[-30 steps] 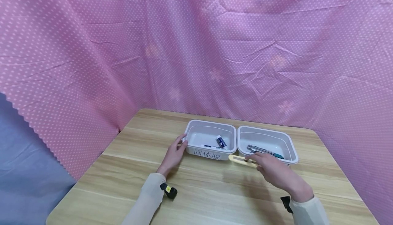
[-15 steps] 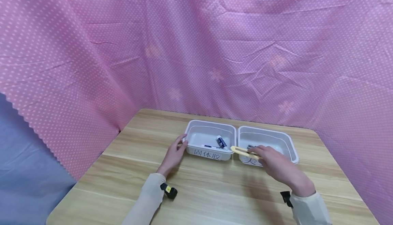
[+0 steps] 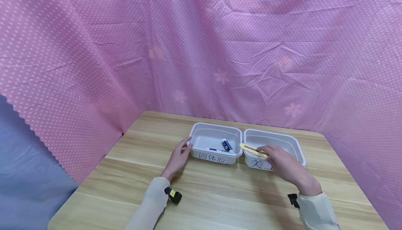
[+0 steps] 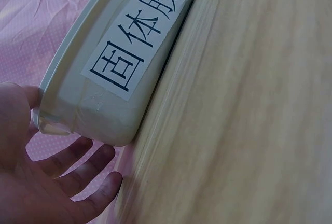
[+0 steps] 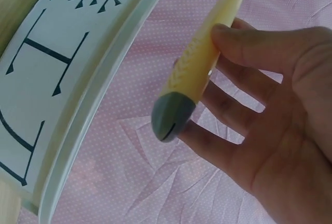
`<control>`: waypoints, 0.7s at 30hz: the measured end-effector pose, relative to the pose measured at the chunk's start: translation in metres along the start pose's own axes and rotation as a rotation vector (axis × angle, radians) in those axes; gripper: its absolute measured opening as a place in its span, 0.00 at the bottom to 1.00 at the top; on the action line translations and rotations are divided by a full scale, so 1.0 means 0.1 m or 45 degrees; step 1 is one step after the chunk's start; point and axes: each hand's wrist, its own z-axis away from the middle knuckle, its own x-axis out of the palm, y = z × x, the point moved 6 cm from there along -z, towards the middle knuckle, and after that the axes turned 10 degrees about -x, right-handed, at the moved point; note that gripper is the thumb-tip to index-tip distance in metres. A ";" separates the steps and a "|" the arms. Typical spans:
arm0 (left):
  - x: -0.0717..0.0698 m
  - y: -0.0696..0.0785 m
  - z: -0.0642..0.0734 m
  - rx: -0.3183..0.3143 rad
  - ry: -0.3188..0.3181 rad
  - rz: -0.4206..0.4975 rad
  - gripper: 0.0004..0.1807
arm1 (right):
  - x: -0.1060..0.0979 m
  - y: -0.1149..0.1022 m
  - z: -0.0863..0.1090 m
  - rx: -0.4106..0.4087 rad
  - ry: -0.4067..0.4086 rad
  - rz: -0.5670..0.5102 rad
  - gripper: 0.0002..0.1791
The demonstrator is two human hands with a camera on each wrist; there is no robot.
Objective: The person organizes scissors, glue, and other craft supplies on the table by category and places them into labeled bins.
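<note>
My right hand (image 3: 284, 162) pinches a yellow utility knife (image 3: 249, 149) between thumb and fingers, over the front rim of the right white bin (image 3: 270, 134). In the right wrist view the knife's grey end cap (image 5: 174, 117) points down. At the left corner of the left white bin (image 3: 193, 154), my left hand (image 3: 177, 158) touches the rim, fingers spread loosely below it. A blue-and-white glue stick (image 3: 226, 145) lies inside that bin, beside a thin white-and-blue item (image 3: 216, 150). My right hand hides part of the right bin's inside.
Both bins stand side by side on the wooden table (image 3: 213, 195) and carry printed paper labels, the left one (image 4: 136, 37) and the right one (image 5: 46, 47). A pink dotted curtain (image 3: 201, 55) hangs behind the table's far edge.
My right hand has lifted the yellow utility knife from in front of the bins to above the right bin's front rim. More of that bin's label shows. My left hand has stayed put.
</note>
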 end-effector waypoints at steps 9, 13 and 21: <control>0.01 0.01 0.00 0.004 -0.002 -0.010 0.29 | -0.05 0.10 0.00 0.012 0.084 0.067 0.24; 0.01 0.01 0.01 -0.001 0.001 -0.017 0.29 | -0.07 0.14 0.01 -0.027 0.148 0.100 0.26; 0.01 0.03 0.01 -0.005 0.007 -0.010 0.28 | -0.05 0.28 0.06 0.033 0.147 0.096 0.27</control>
